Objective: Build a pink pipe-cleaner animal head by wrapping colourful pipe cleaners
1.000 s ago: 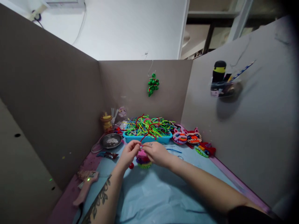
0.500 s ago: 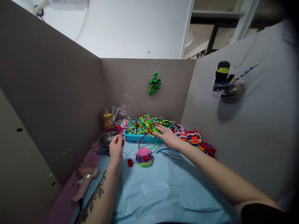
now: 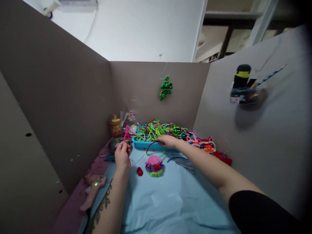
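Note:
My left hand (image 3: 123, 155) is closed in a pinch around a bright pink pipe cleaner (image 3: 126, 133) that stands up from the fingertips. My right hand (image 3: 168, 141) reaches to the front of the blue tray (image 3: 146, 145), its fingers bent together into the heap of pipe cleaners (image 3: 156, 128). A red pipe cleaner (image 3: 149, 145) hangs over the tray's edge by those fingertips; what they pinch is partly hidden. Between my forearms sits a small fuzzy figure (image 3: 154, 166) in pink, purple and yellow-green bands. A red teardrop-shaped piece (image 3: 139, 171) lies left of it.
Scissors (image 3: 186, 167) and a blue pipe cleaner (image 3: 177, 158) lie at the right. A pink glue gun (image 3: 94, 193) with a green light rests at the left, near a metal bowl (image 3: 113, 144). Colourful fuzzy pieces (image 3: 204, 144) pile right of the tray. Grey panels surround the table.
My right hand has come down from above the heap, its spread fingers now drawn together at the tray's front. My left hand still holds the pink pipe cleaner. The view has shifted slightly left.

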The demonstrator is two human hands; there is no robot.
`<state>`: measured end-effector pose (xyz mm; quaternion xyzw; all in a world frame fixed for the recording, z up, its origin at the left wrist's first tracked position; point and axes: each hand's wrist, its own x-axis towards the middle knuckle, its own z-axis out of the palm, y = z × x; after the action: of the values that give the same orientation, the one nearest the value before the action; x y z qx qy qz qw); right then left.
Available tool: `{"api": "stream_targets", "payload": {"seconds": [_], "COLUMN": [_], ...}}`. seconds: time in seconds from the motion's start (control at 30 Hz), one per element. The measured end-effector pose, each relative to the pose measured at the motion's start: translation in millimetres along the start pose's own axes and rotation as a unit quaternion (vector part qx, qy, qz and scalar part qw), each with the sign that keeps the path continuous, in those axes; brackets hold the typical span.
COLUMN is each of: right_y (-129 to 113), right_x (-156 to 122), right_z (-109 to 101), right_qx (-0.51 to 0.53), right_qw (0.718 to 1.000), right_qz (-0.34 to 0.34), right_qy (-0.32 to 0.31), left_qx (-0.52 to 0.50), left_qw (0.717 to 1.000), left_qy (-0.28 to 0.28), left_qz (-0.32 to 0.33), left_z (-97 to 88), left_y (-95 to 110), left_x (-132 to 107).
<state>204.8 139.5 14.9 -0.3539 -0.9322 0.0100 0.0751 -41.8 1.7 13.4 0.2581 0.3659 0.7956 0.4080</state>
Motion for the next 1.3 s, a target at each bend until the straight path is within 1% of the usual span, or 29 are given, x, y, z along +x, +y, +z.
{"api": "stream_targets", "payload": {"seconds": [0.07,0.13,0.2,0.23,0.3,0.4,0.47,0.53,0.6,0.63,0.7,0.77,0.9,0.97,1.0,1.07,1.13,1.2,1.23,1.3], "right_y": [11.2,24.0,37.3,43.8,56.6,73.0,80.5,84.6,85.4,85.0,83.3,82.3,88.2,95.3,99.1,105.2,105.7,97.0,89.0,67.6], "right_x": [-2.1,-5.0,-6.5,-6.2,-2.9,8.3,18.5,29.7,41.0,46.4,55.9,62.0,59.1,52.0,48.4,43.3,42.7,46.9,50.1,57.0], "right_z": [-1.6,-2.8,-4.0,-4.9,-7.4,-11.1,-11.9,-11.4,-10.6,-10.4,-10.7,-12.1,-19.3,-26.1,-30.2,-38.1,-42.0,-37.2,-30.9,-11.8], "right_qx": [0.044,0.054,0.056,0.058,0.064,0.082,0.102,0.123,0.141,0.148,0.162,0.177,0.204,0.215,0.219,0.225,0.226,0.225,0.225,0.234], "right_qw": [0.997,0.991,0.980,0.968,0.932,0.852,0.798,0.750,0.714,0.702,0.688,0.672,0.621,0.617,0.623,0.646,0.679,0.721,0.745,0.803], "right_qz": [0.045,0.095,0.157,0.197,0.287,0.408,0.461,0.494,0.510,0.509,0.502,0.507,0.568,0.587,0.591,0.586,0.568,0.536,0.515,0.451], "right_qy": [0.044,0.072,0.112,0.141,0.211,0.318,0.375,0.421,0.459,0.475,0.499,0.510,0.500,0.478,0.464,0.435,0.407,0.377,0.360,0.311], "left_qx": [-0.016,-0.028,-0.033,-0.034,-0.035,-0.035,-0.036,-0.036,-0.037,-0.037,-0.040,-0.044,-0.053,-0.053,-0.052,-0.049,-0.049,-0.051,-0.052,-0.052], "left_qw": [1.000,0.999,0.999,0.999,0.999,0.999,0.999,0.999,0.999,0.998,0.998,0.998,0.997,0.997,0.997,0.996,0.996,0.996,0.996,0.996], "left_qy": [0.004,0.007,0.010,0.011,0.012,0.010,0.008,0.008,0.008,0.008,0.007,0.007,0.012,0.016,0.016,0.015,0.012,0.010,0.008,0.004], "left_qz": [-0.005,-0.015,-0.022,-0.024,-0.025,-0.028,-0.030,-0.032,-0.037,-0.040,-0.045,-0.046,-0.052,-0.059,-0.062,-0.066,-0.071,-0.074,-0.075,-0.076], "left_z": [-0.1,0.3,0.9,1.2,1.6,2.0,2.2,2.2,2.1,2.0,1.6,1.1,0.0,-0.1,0.1,0.8,1.9,3.0,3.5,4.2], "left_y": [0.5,0.6,0.7,0.8,1.0,1.6,1.7,1.4,1.1,0.9,0.9,1.2,1.8,1.9,1.9,2.0,2.2,2.2,2.0,1.4], "left_x": [-0.6,-1.5,-2.4,-2.8,-3.5,-4.3,-4.7,-4.8,-4.9,-4.9,-4.8,-4.6,-4.1,-4.5,-5.0,-6.2,-7.5,-8.4,-8.8,-9.3]}}
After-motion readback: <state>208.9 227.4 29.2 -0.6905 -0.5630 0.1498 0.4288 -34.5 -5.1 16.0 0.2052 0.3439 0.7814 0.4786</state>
